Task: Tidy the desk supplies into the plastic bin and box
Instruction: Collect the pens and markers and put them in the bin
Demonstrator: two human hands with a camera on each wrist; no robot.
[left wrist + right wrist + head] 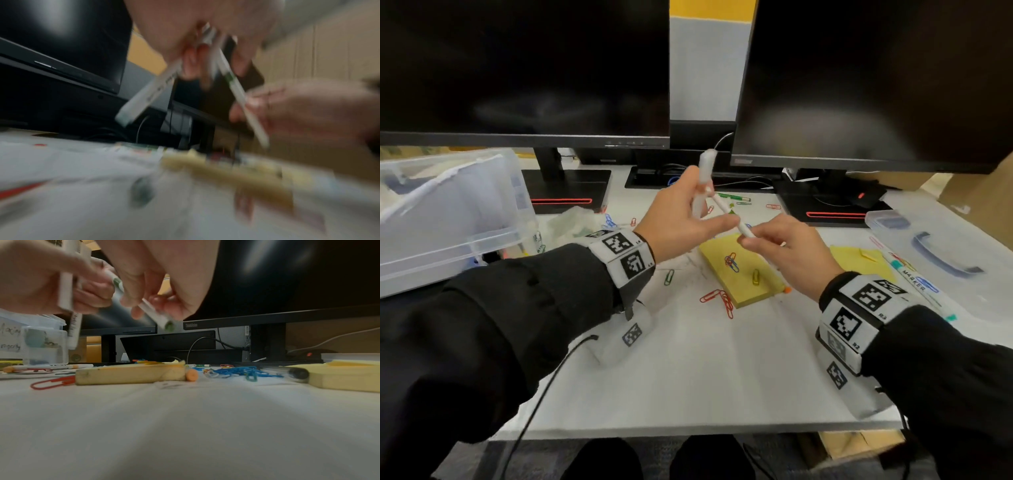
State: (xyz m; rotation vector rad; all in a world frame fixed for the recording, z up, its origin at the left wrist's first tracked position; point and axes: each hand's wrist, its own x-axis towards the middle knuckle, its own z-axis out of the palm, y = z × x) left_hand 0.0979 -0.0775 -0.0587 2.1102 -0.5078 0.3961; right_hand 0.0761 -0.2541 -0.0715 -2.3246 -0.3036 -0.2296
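Note:
My left hand [681, 219] grips a white marker [703, 178] that stands nearly upright above the desk. A second, thinner white marker [731, 216] with green print slants from the left fingers down to my right hand [791, 250], which pinches its lower end. The left wrist view shows both markers fanning out from the left hand [195, 40], blurred. In the right wrist view my right fingers [144, 293] pinch the green-ended marker [156, 314]. A clear plastic bin [448, 212] stands at the left, and a clear box with a blue handle [941, 246] at the right.
Yellow sticky-note pads [743, 277] and several coloured paper clips [719, 299] lie under the hands. A white marker [917, 284] lies at the right, a green pen [732, 198] further back. Two dark monitors [524, 68] on stands close off the rear.

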